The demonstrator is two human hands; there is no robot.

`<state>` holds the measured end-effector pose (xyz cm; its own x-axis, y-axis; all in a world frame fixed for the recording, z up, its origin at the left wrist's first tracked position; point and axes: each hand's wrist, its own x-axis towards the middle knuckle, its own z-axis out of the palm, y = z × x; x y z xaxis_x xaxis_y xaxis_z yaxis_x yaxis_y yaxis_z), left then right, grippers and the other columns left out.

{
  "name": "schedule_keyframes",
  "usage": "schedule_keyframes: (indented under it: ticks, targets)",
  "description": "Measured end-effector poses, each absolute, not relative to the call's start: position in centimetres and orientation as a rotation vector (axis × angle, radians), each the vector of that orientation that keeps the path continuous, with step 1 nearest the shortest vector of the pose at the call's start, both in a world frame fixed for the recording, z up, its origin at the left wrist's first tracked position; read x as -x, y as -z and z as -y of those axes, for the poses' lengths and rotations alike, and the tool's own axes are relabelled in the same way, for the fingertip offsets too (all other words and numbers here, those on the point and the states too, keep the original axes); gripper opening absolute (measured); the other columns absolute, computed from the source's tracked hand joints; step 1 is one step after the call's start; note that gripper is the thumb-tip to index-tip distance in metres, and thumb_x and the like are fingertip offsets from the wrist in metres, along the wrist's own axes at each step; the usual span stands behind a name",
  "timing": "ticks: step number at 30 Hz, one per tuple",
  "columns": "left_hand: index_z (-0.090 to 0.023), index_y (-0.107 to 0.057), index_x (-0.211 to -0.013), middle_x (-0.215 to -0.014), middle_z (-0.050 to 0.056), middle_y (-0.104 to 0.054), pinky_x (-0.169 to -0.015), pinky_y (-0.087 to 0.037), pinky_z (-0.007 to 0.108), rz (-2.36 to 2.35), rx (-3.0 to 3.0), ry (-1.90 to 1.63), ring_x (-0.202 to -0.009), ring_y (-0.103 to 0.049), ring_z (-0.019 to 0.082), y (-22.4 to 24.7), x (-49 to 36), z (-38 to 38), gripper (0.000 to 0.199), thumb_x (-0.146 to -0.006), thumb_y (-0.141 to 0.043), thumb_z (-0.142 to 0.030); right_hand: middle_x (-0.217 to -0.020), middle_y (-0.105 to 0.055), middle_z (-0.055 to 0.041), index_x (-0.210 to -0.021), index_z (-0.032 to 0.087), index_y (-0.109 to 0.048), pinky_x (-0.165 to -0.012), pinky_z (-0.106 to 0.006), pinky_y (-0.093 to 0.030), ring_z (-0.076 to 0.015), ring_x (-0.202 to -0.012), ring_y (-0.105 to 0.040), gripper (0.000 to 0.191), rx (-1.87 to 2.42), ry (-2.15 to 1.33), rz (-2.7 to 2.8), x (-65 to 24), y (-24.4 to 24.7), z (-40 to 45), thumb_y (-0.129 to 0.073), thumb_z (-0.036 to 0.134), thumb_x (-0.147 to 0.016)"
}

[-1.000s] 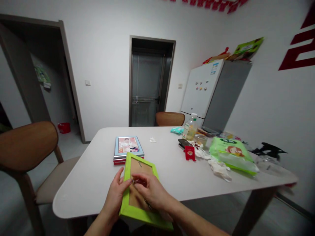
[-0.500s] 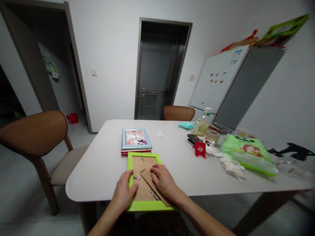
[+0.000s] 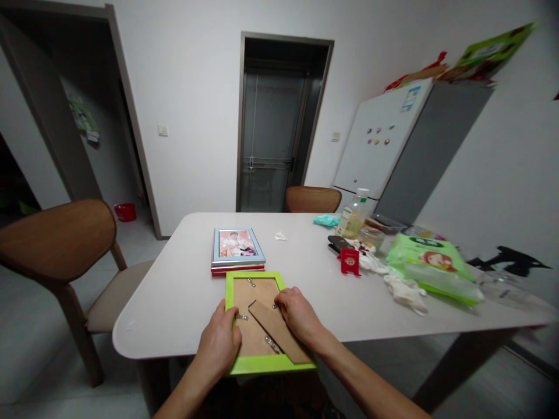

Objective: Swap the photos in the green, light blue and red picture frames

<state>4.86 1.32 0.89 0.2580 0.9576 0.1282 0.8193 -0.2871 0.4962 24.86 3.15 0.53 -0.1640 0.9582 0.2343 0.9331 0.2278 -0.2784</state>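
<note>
A lime-green picture frame lies face down at the table's near edge, its brown backing board and slanted stand leg facing up. My left hand grips its left side, thumb over the border, near a metal clip. On the right side my right hand is closed, fingertips at another small metal clip, which they partly hide. More clips show at the top and beside the stand leg. Just beyond lies a stack topped by a light-blue framed picture.
On the table's right are a bottle, a dark phone-like object, a red card-like item, crumpled tissues and a green tissue pack. A wooden chair stands left; another is at the far side.
My right hand has shifted slightly right and up, uncovering more of the stand leg and the right clip. My left hand keeps its hold on the frame. The view has turned a little right.
</note>
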Motion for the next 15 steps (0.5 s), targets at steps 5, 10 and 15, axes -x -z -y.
schedule_keyframes:
  ticks: [5,10,15]
  targets:
    - [-0.017,-0.053,-0.093,-0.109,0.007,-0.048,-0.079,-0.04,0.025,-1.68,-2.292,-0.494,-0.096,-0.05,0.017,-1.8,-5.2,-0.9,0.025,-0.072,-0.04,-0.012,-0.077,-0.059,-0.0085,-0.073,0.016,-0.061,-0.067,-0.024,-0.033,-0.0174,-0.078,-0.047,0.024,1.852,-0.047,2.154,-24.9,-0.7,-3.6,-0.037,0.013,-0.076]
    - [-0.019,-0.05,-0.096,-0.109,0.007,-0.047,-0.076,-0.041,0.025,-1.715,-2.347,-0.41,-0.095,-0.049,0.017,-1.9,-5.2,-0.8,0.026,-0.073,-0.039,-0.013,-0.082,-0.06,-0.0039,-0.071,0.017,-0.061,-0.07,-0.019,-0.032,-0.0136,-0.079,-0.049,0.021,1.762,-0.134,2.281,-25.7,-1.2,-3.6,-0.043,0.007,-0.066]
    - [-0.018,-0.05,-0.096,-0.112,0.009,-0.045,-0.076,-0.041,0.03,-1.751,-2.369,-0.316,-0.098,-0.048,0.021,-1.6,-5.4,-1.0,0.027,-0.073,-0.039,-0.013,-0.083,-0.058,-0.0062,-0.074,0.016,-0.061,-0.064,-0.021,-0.032,-0.0142,-0.075,-0.051,0.023,1.854,-0.128,2.267,-25.7,-1.1,-4.1,-0.038,0.011,-0.072]
